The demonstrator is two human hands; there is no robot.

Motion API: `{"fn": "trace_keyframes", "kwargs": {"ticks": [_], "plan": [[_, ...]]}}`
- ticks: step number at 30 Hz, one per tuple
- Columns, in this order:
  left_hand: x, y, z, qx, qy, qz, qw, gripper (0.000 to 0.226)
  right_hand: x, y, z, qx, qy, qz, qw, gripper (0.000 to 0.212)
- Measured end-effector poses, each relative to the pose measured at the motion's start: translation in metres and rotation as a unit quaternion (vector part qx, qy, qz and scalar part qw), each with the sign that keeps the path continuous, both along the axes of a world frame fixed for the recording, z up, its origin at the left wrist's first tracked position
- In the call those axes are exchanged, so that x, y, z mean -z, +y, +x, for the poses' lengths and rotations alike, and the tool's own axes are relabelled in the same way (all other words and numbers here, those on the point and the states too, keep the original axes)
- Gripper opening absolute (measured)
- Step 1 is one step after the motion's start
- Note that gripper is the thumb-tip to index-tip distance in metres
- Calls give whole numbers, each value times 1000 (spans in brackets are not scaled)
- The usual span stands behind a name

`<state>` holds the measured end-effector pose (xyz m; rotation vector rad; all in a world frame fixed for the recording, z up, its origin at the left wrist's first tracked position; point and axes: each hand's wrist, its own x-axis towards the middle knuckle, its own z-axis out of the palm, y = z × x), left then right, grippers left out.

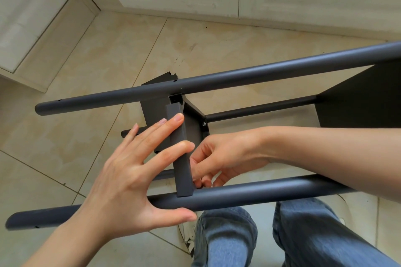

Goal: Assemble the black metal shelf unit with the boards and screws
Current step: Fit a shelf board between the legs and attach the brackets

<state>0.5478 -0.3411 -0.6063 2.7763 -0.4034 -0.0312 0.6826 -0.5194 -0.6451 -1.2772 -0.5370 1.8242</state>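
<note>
Fingers of our left hand were spread wide and straight, pressing on a black board, with the thumb under the near pole. Our right hand curled its fingers behind the board's edge, down by that pole. We could not tell what they pinched, because the board hid the tips.

We saw the shelf unit lying on its side over the tiled floor. Its long poles ran left to right, and the right end was cut off. The board stood across, from the near pole to the far one. A screw showed small behind it. Our jeans were below.
</note>
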Motion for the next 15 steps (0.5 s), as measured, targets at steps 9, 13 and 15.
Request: {"fn": "trace_keyframes", "kwargs": {"ticks": [9,13,15], "plan": [[-1,1,1,-1,6,-2,1000,86,-1,1,3,-14,-6,-15,1000,15],[-1,1,1,1,8,-3,1000,86,1,2,2,-15,-7,-16,1000,16],[-1,1,2,2,9,-3,1000,86,0,2,5,-17,-4,-16,1000,17]]}}
